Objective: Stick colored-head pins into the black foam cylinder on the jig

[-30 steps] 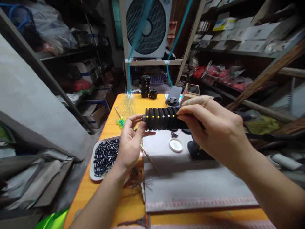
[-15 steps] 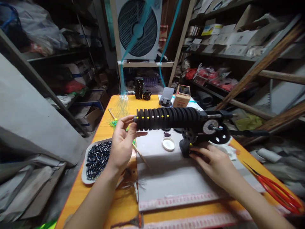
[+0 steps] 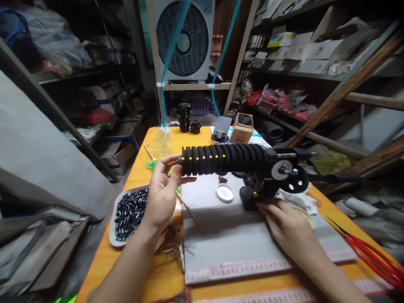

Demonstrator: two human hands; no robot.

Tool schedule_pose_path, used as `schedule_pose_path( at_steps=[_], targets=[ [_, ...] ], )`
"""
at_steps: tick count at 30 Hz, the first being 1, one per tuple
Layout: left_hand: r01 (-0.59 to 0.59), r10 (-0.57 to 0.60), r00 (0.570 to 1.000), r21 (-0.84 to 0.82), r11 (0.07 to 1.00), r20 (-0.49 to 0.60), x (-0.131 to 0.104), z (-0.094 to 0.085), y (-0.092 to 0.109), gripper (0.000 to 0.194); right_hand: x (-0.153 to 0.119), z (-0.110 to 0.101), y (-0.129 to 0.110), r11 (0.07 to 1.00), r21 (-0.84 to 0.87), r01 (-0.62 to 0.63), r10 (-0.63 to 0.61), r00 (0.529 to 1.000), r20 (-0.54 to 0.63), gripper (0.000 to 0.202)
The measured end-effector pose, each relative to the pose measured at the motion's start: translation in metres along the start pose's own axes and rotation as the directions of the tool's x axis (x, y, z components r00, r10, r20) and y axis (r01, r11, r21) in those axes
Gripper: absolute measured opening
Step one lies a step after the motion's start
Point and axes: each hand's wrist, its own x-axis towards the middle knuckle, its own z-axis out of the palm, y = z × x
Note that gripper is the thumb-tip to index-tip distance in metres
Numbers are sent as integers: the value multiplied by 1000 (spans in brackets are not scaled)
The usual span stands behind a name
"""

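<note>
A black ribbed roller [image 3: 227, 159] with a row of yellow and white dots lies sideways above the table, joined at its right to black gears [image 3: 295, 179]. My left hand [image 3: 164, 189] pinches the small knob at the roller's left end between thumb and fingers. Beneath the gears is a dark base [image 3: 248, 198] with one yellow dot. My right hand [image 3: 287, 223] is beside that base, its fingers together near the base's lower right; the fingertips are partly hidden, and what they hold cannot be made out.
A white tray [image 3: 112, 227] of dark beads is at the left. A round white lid [image 3: 225, 192] lies on the grey board [image 3: 227, 235]. Red-handled scissors [image 3: 372, 252] lie at the right. Black spools [image 3: 184, 118], a phone stand [image 3: 221, 129] and a cardboard box [image 3: 242, 130] stand at the back.
My right hand has moved slightly right and down from the base, uncovering part of a round dish. My left hand stays on the knob. The whole view has shifted slightly.
</note>
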Motion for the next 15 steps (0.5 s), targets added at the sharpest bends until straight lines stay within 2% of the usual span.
schedule_pose_path(
  at_steps=[4,7,12,15],
  targets=[
    [6,-6,1000,5,1000,-5,0,1,0,22,3,-1,-5,1000,-14,-3,3,1000,-5,15],
    [6,-6,1000,9,1000,-13,0,2,1,23,13,-11,-14,1000,18,9,-9,1000,-14,17],
    [15,-15,1000,16,1000,-19,0,2,2,24,51,-49,-45,981,186,63,-55,997,-48,3],
    [11,-11,1000,19,1000,-17,0,1,1,24,78,-70,-59,961,262,90,-67,993,-95,5]
  ],
)
